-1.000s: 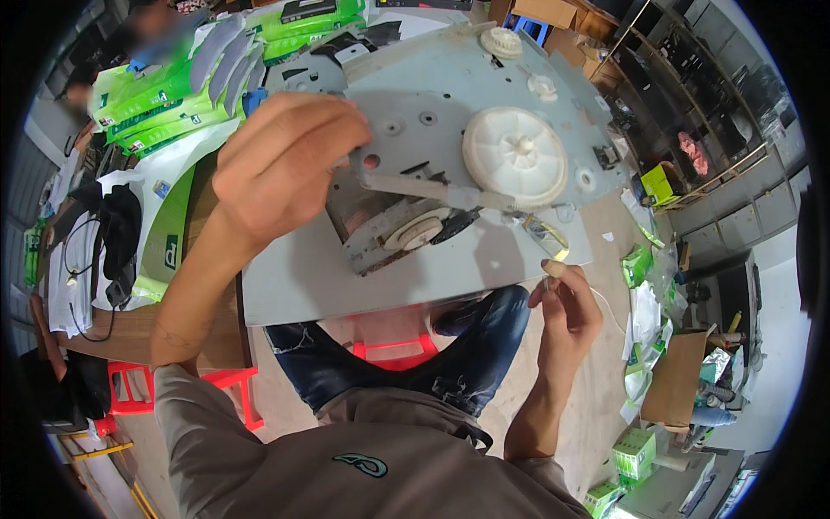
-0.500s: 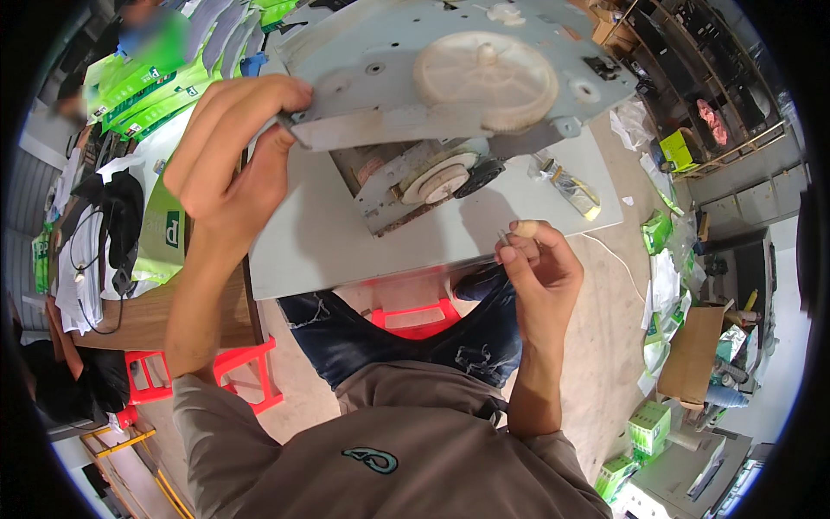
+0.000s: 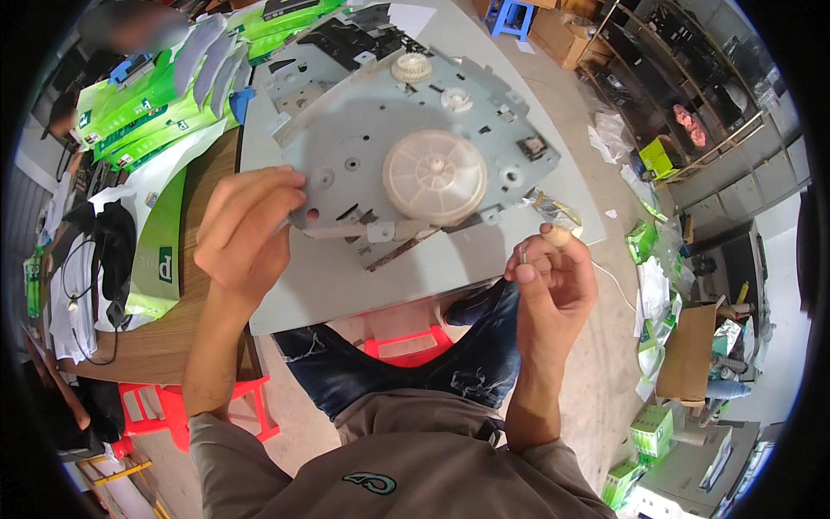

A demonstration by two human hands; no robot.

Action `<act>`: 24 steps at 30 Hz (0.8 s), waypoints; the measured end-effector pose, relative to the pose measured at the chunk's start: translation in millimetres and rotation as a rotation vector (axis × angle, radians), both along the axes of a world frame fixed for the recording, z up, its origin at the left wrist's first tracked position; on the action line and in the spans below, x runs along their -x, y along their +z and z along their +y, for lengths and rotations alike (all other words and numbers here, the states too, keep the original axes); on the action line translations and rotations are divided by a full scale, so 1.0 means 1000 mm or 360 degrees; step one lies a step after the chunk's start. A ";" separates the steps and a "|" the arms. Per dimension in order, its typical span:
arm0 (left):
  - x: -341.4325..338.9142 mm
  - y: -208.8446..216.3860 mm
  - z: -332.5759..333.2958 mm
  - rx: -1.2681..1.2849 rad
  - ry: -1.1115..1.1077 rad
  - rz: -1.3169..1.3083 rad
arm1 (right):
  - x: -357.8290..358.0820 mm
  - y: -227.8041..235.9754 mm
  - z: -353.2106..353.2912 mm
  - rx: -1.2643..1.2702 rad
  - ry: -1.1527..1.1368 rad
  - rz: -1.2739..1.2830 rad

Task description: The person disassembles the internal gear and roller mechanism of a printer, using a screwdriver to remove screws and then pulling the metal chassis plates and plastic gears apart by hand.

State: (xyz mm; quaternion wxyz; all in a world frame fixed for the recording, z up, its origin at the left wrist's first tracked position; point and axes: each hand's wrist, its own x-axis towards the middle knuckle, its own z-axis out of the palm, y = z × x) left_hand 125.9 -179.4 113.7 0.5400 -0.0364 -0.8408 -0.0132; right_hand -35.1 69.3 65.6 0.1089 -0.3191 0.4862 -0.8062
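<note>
My left hand [image 3: 246, 229] grips the near left corner of a grey metal plate [image 3: 346, 121], fingertips on top of its edge. A large white plastic gear [image 3: 435, 177] is mounted on the plate's face, with a smaller toothed gear [image 3: 411, 67] and a white round part [image 3: 456, 99] farther back. Beneath the plate, a metal frame [image 3: 402, 249] shows only by its near edge; the rest is hidden. Off the plate's near right side, my right hand [image 3: 558, 290] pinches a small thin metal pin [image 3: 523, 256] between thumb and fingers.
The grey-white table [image 3: 298, 298] lies below, a clear plastic bag [image 3: 553, 210] at its right edge. Green packages [image 3: 143, 112] are stacked to the left on a wooden table [image 3: 207, 303]. A red stool [image 3: 411, 348] stands between my legs. Packaging [image 3: 644, 246] litters the right-hand floor.
The plate has tipped down and its gear face now shows more fully, covering most of the frame beneath. My left hand has lowered with it; my right hand moved slightly right and nearer.
</note>
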 end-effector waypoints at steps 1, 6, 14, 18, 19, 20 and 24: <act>0.000 -0.002 0.001 0.0008 0.0021 -0.0004 | 0.001 0.001 -0.001 0.0044 -0.0029 0.0032; 0.000 -0.014 -0.001 0.0051 0.0045 0.0041 | 0.007 0.008 -0.001 0.0063 -0.0099 0.0097; -0.004 -0.016 0.000 0.0150 0.0074 -0.0016 | 0.026 0.011 0.002 0.0007 -0.0199 0.0219; -0.006 -0.015 0.000 0.0191 0.0096 -0.0024 | 0.038 0.023 -0.001 -0.0011 -0.0292 0.0475; -0.007 -0.015 -0.001 0.0199 0.0105 -0.0028 | 0.041 0.026 -0.004 0.0000 -0.0295 0.0619; -0.008 -0.015 -0.001 0.0207 0.0114 -0.0033 | 0.043 0.031 -0.007 -0.0002 -0.0292 0.0618; -0.006 -0.013 -0.001 0.0191 0.0104 -0.0031 | 0.059 0.058 -0.024 -0.0127 -0.0490 0.1100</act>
